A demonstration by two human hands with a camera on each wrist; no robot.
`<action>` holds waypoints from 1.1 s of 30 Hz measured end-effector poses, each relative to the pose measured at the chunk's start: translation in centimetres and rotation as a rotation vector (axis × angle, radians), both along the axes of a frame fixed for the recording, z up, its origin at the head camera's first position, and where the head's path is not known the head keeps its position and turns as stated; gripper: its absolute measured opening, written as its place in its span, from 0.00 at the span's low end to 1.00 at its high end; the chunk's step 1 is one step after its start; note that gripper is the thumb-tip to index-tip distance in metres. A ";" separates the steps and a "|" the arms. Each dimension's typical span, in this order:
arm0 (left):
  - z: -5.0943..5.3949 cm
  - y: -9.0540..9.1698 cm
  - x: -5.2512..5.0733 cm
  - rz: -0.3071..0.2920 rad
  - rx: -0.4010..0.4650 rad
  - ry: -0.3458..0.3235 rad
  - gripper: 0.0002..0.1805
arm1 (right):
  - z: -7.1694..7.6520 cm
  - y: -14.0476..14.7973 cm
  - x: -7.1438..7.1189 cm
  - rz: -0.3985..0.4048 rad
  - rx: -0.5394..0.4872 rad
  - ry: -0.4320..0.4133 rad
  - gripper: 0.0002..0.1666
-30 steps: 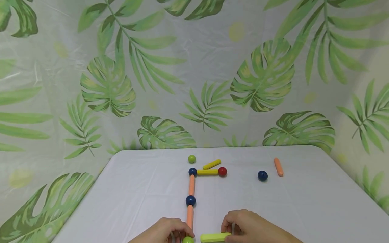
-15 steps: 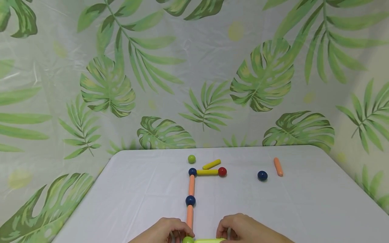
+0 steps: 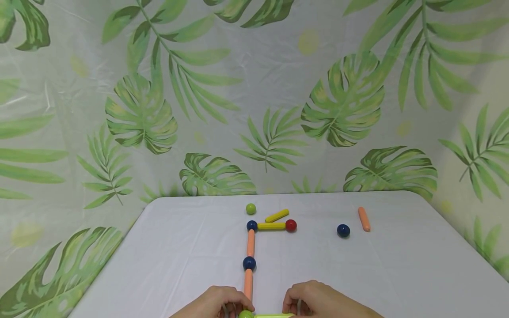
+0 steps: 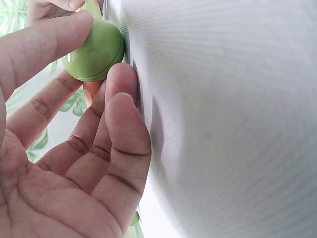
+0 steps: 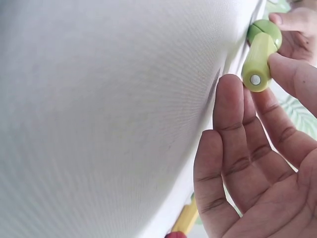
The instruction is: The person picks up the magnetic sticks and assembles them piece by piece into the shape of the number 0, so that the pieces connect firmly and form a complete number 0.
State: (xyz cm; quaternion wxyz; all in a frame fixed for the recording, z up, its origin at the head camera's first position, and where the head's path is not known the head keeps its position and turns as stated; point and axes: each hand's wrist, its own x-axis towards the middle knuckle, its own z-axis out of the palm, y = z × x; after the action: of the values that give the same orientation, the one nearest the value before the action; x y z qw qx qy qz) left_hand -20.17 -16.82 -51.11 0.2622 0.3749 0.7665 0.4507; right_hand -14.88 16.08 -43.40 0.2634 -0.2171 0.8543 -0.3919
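At the bottom of the head view, my left hand (image 3: 216,302) pinches a green ball (image 4: 96,52) between thumb and fingers. My right hand (image 3: 320,301) holds a yellow-green stick (image 5: 259,59) by thumb and fingers; its near end shows a round silver metal disc. The stick's other end meets the green ball. From that ball an orange stick (image 3: 248,285) runs away to a dark blue ball (image 3: 249,263). A second orange stick (image 3: 251,243) continues to another dark blue ball (image 3: 252,225). There a yellow stick (image 3: 271,226) turns right to a red ball (image 3: 291,225).
A loose green ball (image 3: 251,209) and a loose yellow stick (image 3: 277,215) lie behind the chain. To the right are a dark blue ball (image 3: 343,230) and an orange stick (image 3: 364,219). A white-covered table (image 3: 179,247) ends at a leaf-patterned curtain (image 3: 214,110).
My right hand has moved left with the yellow-green stick, closing the gap to the green ball. My left hand has stayed on the ball. Little differs over the last half second.
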 end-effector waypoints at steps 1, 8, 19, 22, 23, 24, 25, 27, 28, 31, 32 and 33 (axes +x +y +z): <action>0.0 0.0 0.0 0.002 -0.001 0.002 0.17 | 0.0 0.0 0.0 0.005 -0.002 0.003 0.06; 1.5 0.3 0.7 0.001 0.001 0.009 0.17 | 0.0 0.1 -0.1 0.022 -0.013 -0.002 0.06; 2.1 0.4 0.9 -0.006 0.013 0.015 0.16 | 0.9 1.2 -0.1 0.031 -0.035 0.073 0.03; 3.0 0.4 1.0 -0.033 -0.030 0.029 0.16 | 1.4 1.8 -0.3 0.010 -0.017 0.119 0.02; 3.4 0.5 1.1 -0.030 -0.040 0.027 0.16 | 1.6 2.1 -0.3 0.002 -0.009 0.135 0.02; 3.6 0.5 1.2 -0.028 -0.045 0.022 0.16 | 1.8 2.3 -0.5 -0.011 -0.001 0.146 0.01; 3.6 0.5 1.2 -0.028 -0.046 0.024 0.16 | 2.0 2.6 -0.6 -0.009 0.003 0.188 0.01; 3.5 0.5 1.2 -0.026 -0.036 0.025 0.16 | 2.4 3.3 -1.0 -0.011 0.017 0.273 0.02; 3.1 0.4 1.1 -0.019 -0.028 0.017 0.16 | 2.6 3.7 -1.2 -0.015 0.026 0.321 0.03; 1.2 0.1 0.4 -0.017 -0.009 0.026 0.17 | 3.0 5.2 -2.1 -0.044 0.053 0.469 0.06; 0.6 0.0 0.1 -0.022 -0.003 0.026 0.17 | 3.1 5.7 -2.4 -0.067 0.063 0.498 0.06; 0.1 -0.1 -0.1 -0.018 -0.001 0.025 0.17 | 3.2 6.3 -2.7 -0.090 0.072 0.531 0.07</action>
State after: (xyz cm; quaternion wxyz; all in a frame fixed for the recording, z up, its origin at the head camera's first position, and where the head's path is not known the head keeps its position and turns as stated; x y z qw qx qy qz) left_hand -20.24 -16.90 -50.99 0.2566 0.3872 0.7666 0.4433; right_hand -17.59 22.37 -40.19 0.0201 -0.2647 0.9157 -0.3017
